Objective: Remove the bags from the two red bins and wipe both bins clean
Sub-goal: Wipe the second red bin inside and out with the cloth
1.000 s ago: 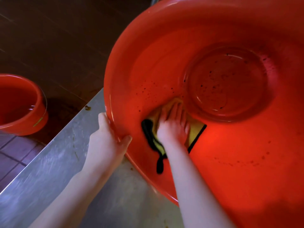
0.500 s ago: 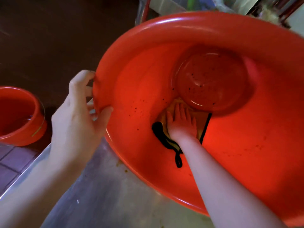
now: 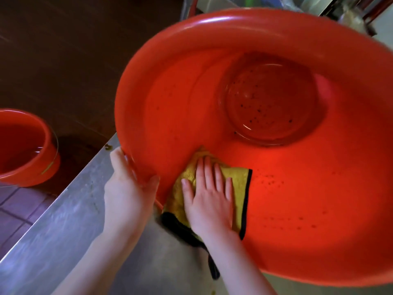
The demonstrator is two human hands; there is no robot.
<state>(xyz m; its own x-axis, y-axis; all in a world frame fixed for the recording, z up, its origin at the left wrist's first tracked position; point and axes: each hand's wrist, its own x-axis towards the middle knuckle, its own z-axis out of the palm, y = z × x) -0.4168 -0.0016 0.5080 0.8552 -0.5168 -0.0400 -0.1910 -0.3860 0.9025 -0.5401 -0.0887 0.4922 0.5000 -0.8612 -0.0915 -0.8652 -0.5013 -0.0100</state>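
Standing on the dark floor (image 3: 63,60) at far left, a smaller red bin (image 3: 32,167) sits by purple-grey tiles (image 3: 12,209). A scuffed steel counter (image 3: 63,231) runs diagonally beside it. Over the counter, the left hand (image 3: 127,188) grips the rim of the big red bin (image 3: 308,199), which is tilted toward the camera. Inside, the right hand (image 3: 209,201) lies flat, fingers straight, pressing a yellow black-edged cloth (image 3: 238,184) against the speckled inner wall.
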